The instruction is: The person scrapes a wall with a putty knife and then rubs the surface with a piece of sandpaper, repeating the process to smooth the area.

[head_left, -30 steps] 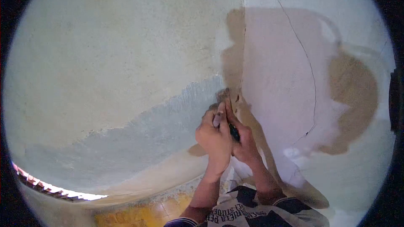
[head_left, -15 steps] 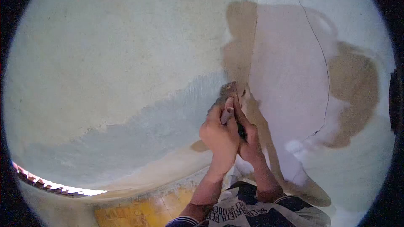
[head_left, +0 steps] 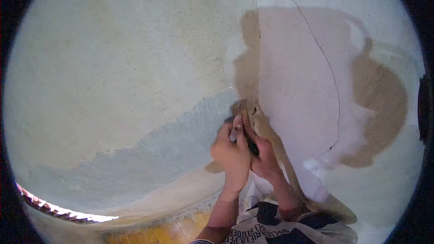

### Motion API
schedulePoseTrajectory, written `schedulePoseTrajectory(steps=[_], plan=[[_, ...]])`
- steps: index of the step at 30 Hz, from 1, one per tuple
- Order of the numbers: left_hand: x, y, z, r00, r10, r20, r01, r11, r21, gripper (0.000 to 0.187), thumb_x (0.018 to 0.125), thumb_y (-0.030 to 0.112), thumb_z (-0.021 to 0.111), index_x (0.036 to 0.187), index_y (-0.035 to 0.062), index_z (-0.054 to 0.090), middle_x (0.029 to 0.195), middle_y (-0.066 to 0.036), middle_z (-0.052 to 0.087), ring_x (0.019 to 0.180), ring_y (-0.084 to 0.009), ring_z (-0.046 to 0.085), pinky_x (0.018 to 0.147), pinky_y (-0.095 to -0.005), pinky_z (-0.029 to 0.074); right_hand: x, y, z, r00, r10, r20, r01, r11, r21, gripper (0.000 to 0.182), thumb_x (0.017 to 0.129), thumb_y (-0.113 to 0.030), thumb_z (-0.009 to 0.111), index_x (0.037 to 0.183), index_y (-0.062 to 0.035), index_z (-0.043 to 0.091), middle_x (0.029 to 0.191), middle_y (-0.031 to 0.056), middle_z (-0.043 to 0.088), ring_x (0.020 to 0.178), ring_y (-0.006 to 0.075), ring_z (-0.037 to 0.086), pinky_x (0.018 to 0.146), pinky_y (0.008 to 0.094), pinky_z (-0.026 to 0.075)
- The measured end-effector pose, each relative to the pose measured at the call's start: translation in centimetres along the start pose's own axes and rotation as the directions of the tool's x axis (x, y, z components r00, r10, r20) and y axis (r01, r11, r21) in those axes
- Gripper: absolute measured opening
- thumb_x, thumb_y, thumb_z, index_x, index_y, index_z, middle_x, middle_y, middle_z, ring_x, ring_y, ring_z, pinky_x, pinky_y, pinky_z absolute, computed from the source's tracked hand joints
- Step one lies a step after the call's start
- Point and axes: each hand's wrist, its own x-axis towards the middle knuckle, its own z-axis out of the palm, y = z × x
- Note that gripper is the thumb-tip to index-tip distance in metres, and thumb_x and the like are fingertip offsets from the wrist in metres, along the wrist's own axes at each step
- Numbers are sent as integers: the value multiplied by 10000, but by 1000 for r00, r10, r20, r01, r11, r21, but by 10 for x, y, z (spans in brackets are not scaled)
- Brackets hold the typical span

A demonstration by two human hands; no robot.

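Both my hands are together near the inner corner of the wall. My left hand [head_left: 230, 156] is closed round a small grey tool, its exact kind unclear. Against it, my right hand [head_left: 266, 158] has its fingers wrapped round a dark handle. The scraper [head_left: 239, 107], with a flat, worn brownish blade, points up from between the hands, close to the wall [head_left: 203, 108]. The wall's left part has a pale yellowish coat above and a bluish-grey band below.
A thin crack [head_left: 323, 56] runs down the right wall [head_left: 298, 81], where shadows fall. Yellow tiles [head_left: 181, 229] show at the bottom. A bright slatted opening [head_left: 63, 210] lies at lower left. A dark object [head_left: 425, 108] stands at the right edge.
The corner and the crack have shifted left in view. My hands and the scraper sit slightly lower and further left, still closed together.
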Motion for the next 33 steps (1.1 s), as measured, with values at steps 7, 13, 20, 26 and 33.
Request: schedulePoseTrajectory(steps=[7, 13, 20, 26, 33], plan=[[-7, 4, -3, 998, -36, 48, 33, 997, 68, 214, 895, 131, 616, 762, -36, 600, 566, -169, 508, 530, -150, 407, 503, -348, 382, -7, -12, -2, 998, 10, -61, -10, 1000, 3, 663, 894, -151, 554, 1499, -160, 282, 1116, 250, 626, 873, 257, 641, 808, 336, 493], [8, 12, 5, 999, -20, 41, 19, 1000, 8, 193, 895, 130, 620, 803, -40, 624, 578, -176, 525, 532, -140, 416, 500, -346, 383, 9, -14, -10, 1000, 6, -23, -6, 1000, 23, 707, 867, -122, 585, 1495, -79, 264, 1411, 188, 472, 1110, 160, 574, 913, 291, 443], [13, 12, -2, 999, 33, 1, -33, 998, 62, 212, 914, 157, 609, 824, -33, 641, 567, -180, 530, 521, -129, 407, 489, -353, 384, 9, -7, -1, 997, -72, -23, 72, 997, -21, 704, 860, -99, 581, 1492, -70, 271, 1388, 186, 499, 1046, 123, 567, 877, 278, 451], [-5, 7, -17, 998, -19, 53, 14, 995, 99, 211, 918, 155, 597, 831, -32, 644, 578, -201, 534, 494, -163, 413, 486, -359, 386, -12, -20, 11, 989, -55, -134, 54, 998, -14, 670, 888, -238, 586, 1493, -180, 303, 1010, 199, 663, 747, 213, 618, 709, 341, 498], [11, 14, -5, 1000, -6, 11, 6, 997, 74, 219, 913, 170, 600, 826, -28, 638, 614, -233, 552, 491, -232, 460, 500, -382, 403, 8, -6, 7, 995, -50, -87, 54, 998, 45, 684, 885, -248, 585, 1498, -181, 291, 1008, 185, 668, 717, 183, 591, 690, 328, 491]])
